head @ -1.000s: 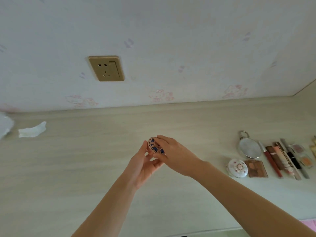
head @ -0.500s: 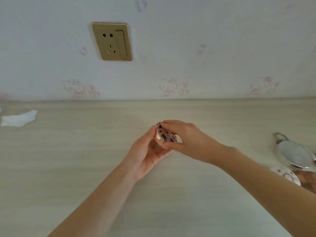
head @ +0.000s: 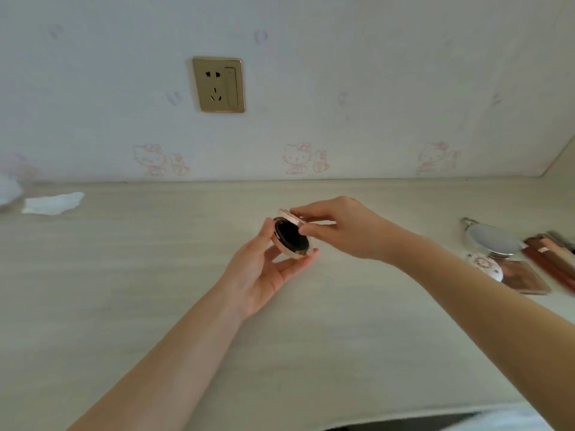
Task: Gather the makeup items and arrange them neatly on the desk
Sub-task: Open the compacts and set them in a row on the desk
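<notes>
A round pink compact (head: 292, 236) hangs above the middle of the pale wooden desk (head: 155, 290). Its lid is lifted and a black inside shows. My left hand (head: 264, 269) cradles its base from below, fingers curled round it. My right hand (head: 345, 231) pinches the raised lid from the right. At the right edge lie other makeup items: a round silver mirror (head: 493, 239), a small flowered compact (head: 483, 265), a brown eyeshadow palette (head: 525, 279) and several blurred lipsticks and pencils (head: 550, 256).
A torn white paper scrap (head: 51, 203) lies at the desk's back left, with something white and blurred at the left edge. A gold wall socket (head: 218, 84) sits on the wallpapered wall behind. The desk's front edge runs along the bottom right.
The compact was shut with its patterned lid showing; my right hand has lifted the lid and the black inside now shows. The view has swung a little to the right.
</notes>
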The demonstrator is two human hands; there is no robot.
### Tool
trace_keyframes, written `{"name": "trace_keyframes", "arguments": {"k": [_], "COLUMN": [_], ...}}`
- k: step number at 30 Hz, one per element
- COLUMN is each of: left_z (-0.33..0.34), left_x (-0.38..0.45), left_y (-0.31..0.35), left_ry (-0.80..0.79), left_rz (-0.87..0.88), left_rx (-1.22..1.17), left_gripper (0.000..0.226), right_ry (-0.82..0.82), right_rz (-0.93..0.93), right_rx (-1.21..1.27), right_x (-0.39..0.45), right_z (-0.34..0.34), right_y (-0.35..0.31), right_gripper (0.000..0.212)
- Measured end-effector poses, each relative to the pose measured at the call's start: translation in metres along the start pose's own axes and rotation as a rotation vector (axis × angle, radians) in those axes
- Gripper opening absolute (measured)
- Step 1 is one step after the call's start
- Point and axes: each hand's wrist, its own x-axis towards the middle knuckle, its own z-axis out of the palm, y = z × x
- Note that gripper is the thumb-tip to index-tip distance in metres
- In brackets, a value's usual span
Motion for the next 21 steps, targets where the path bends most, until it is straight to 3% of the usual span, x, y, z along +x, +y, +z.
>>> {"name": "trace_keyframes", "arguments": {"k": [8, 14, 16, 21], "left_z": [0.003, -0.001, -0.003, -0.01], "left_x": [-0.047, -0.055, -0.054, -0.045], "left_y": [-0.015, -0.015, -0.017, -0.017], "left_ry": [0.004, 0.013, 0.054, 0.291], "left_rz": [-0.045, -0.015, 0.055, 0.399], "left_rx": [0.09, 0.178, 0.331, 0.925], "left_gripper": [0.038, 0.036, 0.032, 0.034], "right_ry": [0.2, 0.249, 0.25, 0.205], "right_rz": [0.004, 0.15, 0.18, 0.165], "right_rx": [-0.058, 0.064, 0.129, 0.024], "right_x": [-0.034, -0.039, -0.038, -0.027], "right_z": [0.008, 0.01, 0.012, 0.012], "right_y": [-0.026, -0.028, -0.028, -0.022], "right_gripper": [0.025, 0.021, 0.021, 0.02]}}
